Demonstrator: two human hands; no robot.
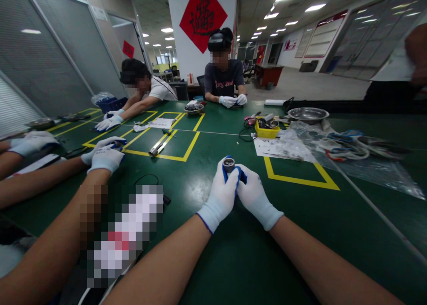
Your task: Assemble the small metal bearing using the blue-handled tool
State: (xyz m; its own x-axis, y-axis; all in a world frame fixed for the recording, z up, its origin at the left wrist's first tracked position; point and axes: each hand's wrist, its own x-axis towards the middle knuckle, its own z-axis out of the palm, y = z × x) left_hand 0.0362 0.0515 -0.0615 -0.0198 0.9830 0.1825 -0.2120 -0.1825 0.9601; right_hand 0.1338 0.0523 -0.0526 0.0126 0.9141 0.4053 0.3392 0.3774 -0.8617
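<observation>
At the centre of the frame both gloved hands close around a small metal cylinder [228, 165] — the left hand [221, 197] wraps it from the left, the right hand [254, 196] presses in from the right. Its long axis stands upright, open end up, above the green table [233, 251]. A yellow tray [266, 130] and plastic bags [350, 154] lie upper right; a co-worker's gloved hand [106, 157] rests at left — nothing blocks the cylinder.
</observation>
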